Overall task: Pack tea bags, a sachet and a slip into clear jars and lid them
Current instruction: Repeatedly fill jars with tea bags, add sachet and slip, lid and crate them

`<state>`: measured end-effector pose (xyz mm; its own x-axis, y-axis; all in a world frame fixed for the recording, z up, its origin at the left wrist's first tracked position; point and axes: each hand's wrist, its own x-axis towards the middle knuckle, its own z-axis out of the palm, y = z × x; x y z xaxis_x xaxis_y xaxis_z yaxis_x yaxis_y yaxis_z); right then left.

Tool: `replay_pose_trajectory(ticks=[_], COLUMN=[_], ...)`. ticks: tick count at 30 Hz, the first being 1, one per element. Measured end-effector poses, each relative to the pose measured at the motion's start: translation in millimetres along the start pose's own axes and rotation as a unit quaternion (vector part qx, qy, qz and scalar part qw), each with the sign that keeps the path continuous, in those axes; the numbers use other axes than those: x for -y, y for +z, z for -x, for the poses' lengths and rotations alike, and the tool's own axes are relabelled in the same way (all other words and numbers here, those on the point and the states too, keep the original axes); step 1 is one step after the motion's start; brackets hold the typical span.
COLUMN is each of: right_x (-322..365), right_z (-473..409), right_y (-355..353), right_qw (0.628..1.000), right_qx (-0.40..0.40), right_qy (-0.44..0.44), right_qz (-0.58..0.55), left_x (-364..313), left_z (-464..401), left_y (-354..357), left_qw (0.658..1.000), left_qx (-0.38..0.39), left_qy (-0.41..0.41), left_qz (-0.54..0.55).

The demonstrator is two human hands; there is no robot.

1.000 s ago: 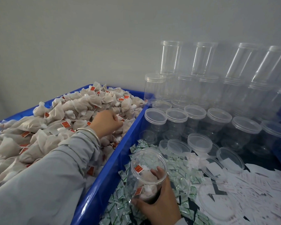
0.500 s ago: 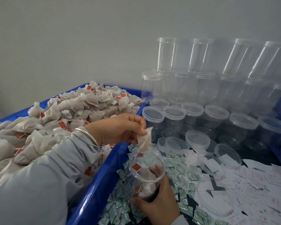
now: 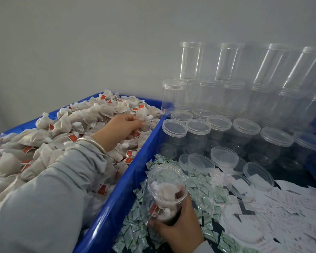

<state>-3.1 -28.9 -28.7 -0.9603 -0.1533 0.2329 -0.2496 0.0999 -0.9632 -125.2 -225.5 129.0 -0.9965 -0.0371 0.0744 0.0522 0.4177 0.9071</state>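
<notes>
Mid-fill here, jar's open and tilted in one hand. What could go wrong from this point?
The open jar leans in the right hand, so its tea bags could slide out onto the sachets. The left hand digs in the tea bag pile, where tangled strings may drag out extra bags. The loose lids lie half-stacked and could slip.

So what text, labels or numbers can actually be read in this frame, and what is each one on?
No text here can be read.
Red tags on the tea bags: pale marks, too small to read.
Green and white sachets: print blurred.
White paper slips: faint reddish print, too blurred to read.
Clear jars and lids: no label visible.
</notes>
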Motion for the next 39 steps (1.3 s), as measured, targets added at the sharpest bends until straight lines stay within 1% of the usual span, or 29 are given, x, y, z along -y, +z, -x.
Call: replay_pose_trajectory(ticks=[1, 2, 3, 4, 6, 8, 11, 13, 14, 15, 18, 20, 21, 22, 26, 29, 33, 35, 37, 38, 39], right_x=[0, 0, 1, 1, 2, 4, 8, 10, 11, 12, 16, 18, 20, 22, 27, 28, 34, 35, 42, 42, 37], right_z=[0, 0, 0, 0, -2, -2, -1, 0, 1, 1, 0, -1, -1, -2, -1, 0, -1, -3, -3, -4, -3], right_y=[0, 0, -1, -1, -1, -1, -2, -2, -3, -4, -4, -3, -2, -2, -2, -3, -1, 0, 2, 2, -1], right_qw=[1.000, 1.000, 1.000, 1.000, 1.000, 1.000, 1.000, 1.000, 1.000, 1.000, 1.000, 1.000, 1.000, 1.000, 1.000, 1.000, 0.999, 0.996, 0.998, 0.997, 0.996], right_qx=[-0.001, 0.000, 0.002, 0.003, 0.003, 0.002, -0.002, 0.000, 0.000, 0.000, 0.002, 0.000, 0.000, 0.001, 0.010, 0.006, 0.012, 0.021, 0.058, 0.065, 0.054], right_qy=[0.002, 0.003, 0.004, 0.006, 0.009, 0.009, 0.004, 0.002, 0.000, 0.001, 0.001, 0.007, 0.014, 0.018, 0.003, -0.001, 0.021, 0.045, 0.026, 0.030, 0.043], right_qz=[0.000, -0.002, -0.002, -0.003, -0.006, -0.011, -0.002, 0.005, 0.009, 0.014, 0.018, 0.009, 0.003, -0.001, 0.003, -0.004, -0.032, -0.068, -0.016, -0.018, -0.060], left_x=[8, 15, 23, 29, 40, 49, 56, 62, 64, 66, 68, 69, 69, 67, 59, 54, 51, 47, 38, 33, 27], left_z=[-5, -8, -11, -13, -15, -19, -23, -25, -26, -26, -26, -25, -25, -24, -23, -25, -27, -25, -23, -21, -20], left_y=[-4, -6, -8, -9, -8, -5, 3, 8, 10, 12, 17, 19, 19, 19, 19, 15, 6, 5, 6, 7, 8], left_qw=[0.997, 0.988, 0.975, 0.963, 0.937, 0.904, 0.857, 0.806, 0.781, 0.763, 0.728, 0.716, 0.719, 0.729, 0.801, 0.842, 0.894, 0.922, 0.953, 0.963, 0.971], left_qx=[-0.051, -0.083, -0.095, -0.087, -0.041, 0.023, 0.122, 0.170, 0.177, 0.175, 0.159, 0.158, 0.156, 0.150, 0.093, 0.038, -0.019, -0.043, -0.072, -0.085, -0.095], left_qy=[0.005, 0.013, 0.021, 0.022, 0.012, -0.001, -0.015, -0.012, -0.007, -0.007, -0.013, -0.013, -0.016, -0.020, -0.030, -0.017, -0.003, 0.012, 0.024, 0.029, 0.033], left_qz=[-0.064, -0.133, -0.198, -0.254, -0.347, -0.426, -0.501, -0.567, -0.599, -0.622, -0.667, -0.680, -0.677, -0.667, -0.591, -0.537, -0.448, -0.385, -0.293, -0.253, -0.216])
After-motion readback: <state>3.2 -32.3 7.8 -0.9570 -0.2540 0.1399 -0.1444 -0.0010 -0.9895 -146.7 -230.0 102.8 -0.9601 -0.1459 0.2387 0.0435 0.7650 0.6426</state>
